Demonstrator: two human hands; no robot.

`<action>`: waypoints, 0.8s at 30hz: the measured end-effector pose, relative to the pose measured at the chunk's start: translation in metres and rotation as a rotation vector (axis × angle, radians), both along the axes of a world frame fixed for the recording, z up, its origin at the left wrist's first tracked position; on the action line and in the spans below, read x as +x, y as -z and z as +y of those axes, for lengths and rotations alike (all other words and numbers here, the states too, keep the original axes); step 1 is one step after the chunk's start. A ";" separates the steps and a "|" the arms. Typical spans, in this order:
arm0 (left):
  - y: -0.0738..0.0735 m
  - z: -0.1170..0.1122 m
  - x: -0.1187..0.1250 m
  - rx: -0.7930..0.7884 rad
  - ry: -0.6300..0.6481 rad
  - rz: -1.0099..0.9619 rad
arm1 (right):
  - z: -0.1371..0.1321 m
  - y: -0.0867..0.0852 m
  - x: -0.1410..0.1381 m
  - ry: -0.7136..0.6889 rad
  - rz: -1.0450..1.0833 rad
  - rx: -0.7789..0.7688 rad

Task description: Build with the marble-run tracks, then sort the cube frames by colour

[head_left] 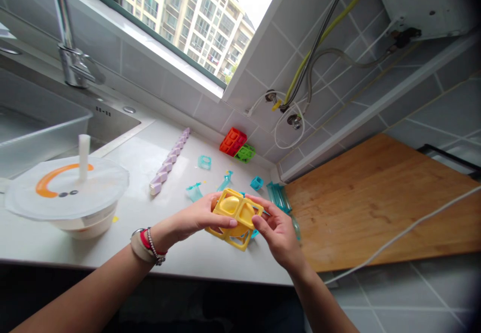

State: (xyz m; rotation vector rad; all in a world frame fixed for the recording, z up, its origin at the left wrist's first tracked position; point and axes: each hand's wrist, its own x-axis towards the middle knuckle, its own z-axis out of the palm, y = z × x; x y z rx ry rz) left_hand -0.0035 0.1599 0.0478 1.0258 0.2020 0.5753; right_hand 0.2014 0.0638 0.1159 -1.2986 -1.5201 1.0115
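Observation:
Between my two hands I hold a yellow plastic block (236, 213) with square frames and rounded panels, tilted above the white counter (180, 263). My left hand (201, 217) grips its left side, with the thumb laid across the front. On its right edge my right hand (276, 228) pinches it, thumb in front and fingers behind. Bits of blue plastic show behind the block, partly hidden. Around it on the counter lie translucent blue plastic pieces: a square frame (205, 161), a small cube (257, 182), a thin piece (226, 180) and a stack of pieces (278, 197).
A red block (233, 141) and a green block (245, 153) stand against the wall. A lilac zigzag strip (171, 161) lies left of centre. At left are a covered bowl (67, 188), the sink (112, 125) and faucet (71, 62). A wooden board (376, 203) leans at right.

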 end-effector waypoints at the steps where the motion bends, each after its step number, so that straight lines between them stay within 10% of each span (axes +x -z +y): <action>1: 0.001 0.000 0.001 0.001 0.001 -0.008 | 0.002 0.002 0.000 -0.002 0.022 -0.006; 18: 0.001 -0.008 0.010 0.054 -0.055 -0.069 | 0.002 0.010 0.009 -0.156 -0.016 0.155; 24: -0.014 -0.019 0.001 0.491 -0.252 0.055 | -0.007 0.004 0.014 -0.085 -0.242 0.314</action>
